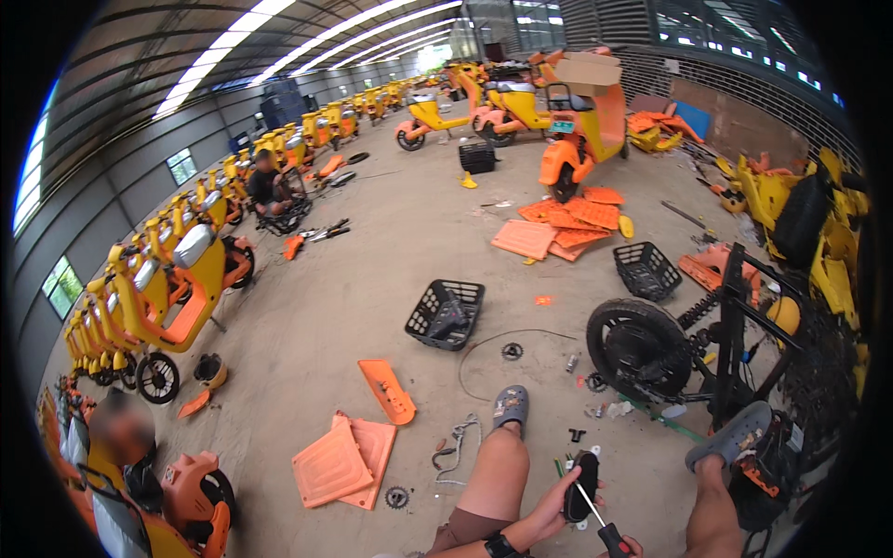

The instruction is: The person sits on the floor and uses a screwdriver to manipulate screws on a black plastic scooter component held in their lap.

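My left hand (555, 504), with a dark watch on its wrist, is closed round a black oblong part (586, 468) held upright between my legs. At the lower edge, my right hand (633, 547) grips a screwdriver (611, 537) by its black and red handle. Its thin metal shaft slants up to the left across the black part; whether the tip sits in a screw cannot be made out. Small metal pieces show beside and behind the part. Just beyond it on the floor lies a small black fitting (578, 435).
A stripped black frame with a wheel (639, 349) lies at my right. Two black baskets (445, 314) and orange panels (346, 460) are ahead and left. A cable (465, 363) curves over the floor. Yellow scooters (177, 288) line the left; another person (270, 191) sits near them.
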The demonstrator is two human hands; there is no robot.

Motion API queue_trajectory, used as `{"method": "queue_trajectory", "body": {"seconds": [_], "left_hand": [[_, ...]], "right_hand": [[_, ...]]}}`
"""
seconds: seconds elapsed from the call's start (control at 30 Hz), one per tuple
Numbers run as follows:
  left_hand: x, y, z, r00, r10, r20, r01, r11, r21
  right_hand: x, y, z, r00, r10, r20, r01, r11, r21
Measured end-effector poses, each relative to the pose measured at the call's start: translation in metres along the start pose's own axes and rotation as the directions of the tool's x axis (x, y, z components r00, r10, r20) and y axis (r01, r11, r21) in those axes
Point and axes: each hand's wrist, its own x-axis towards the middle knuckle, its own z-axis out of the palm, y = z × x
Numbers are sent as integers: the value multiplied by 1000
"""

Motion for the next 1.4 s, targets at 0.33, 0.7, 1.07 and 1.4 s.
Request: {"method": "queue_trajectory", "body": {"seconds": [0.33,0.7,1.07,1.4], "left_hand": [[-4,3,28,984,110,-138,-115,993,-29],[-19,16,32,982,185,28,-184,982,-36],[-14,18,32,968,250,-37,-251,968,-22],[-14,11,25,969,238,-66,-222,958,183]], "right_hand": [[-3,-20,15,992,-70,-102,62,994,-85],[-8,-45,13,999,-7,-36,5,999,-41],[-1,-43,7,999,-8,-32,5,995,-104],[-3,-49,8,996,-57,-62,60,997,46]]}}
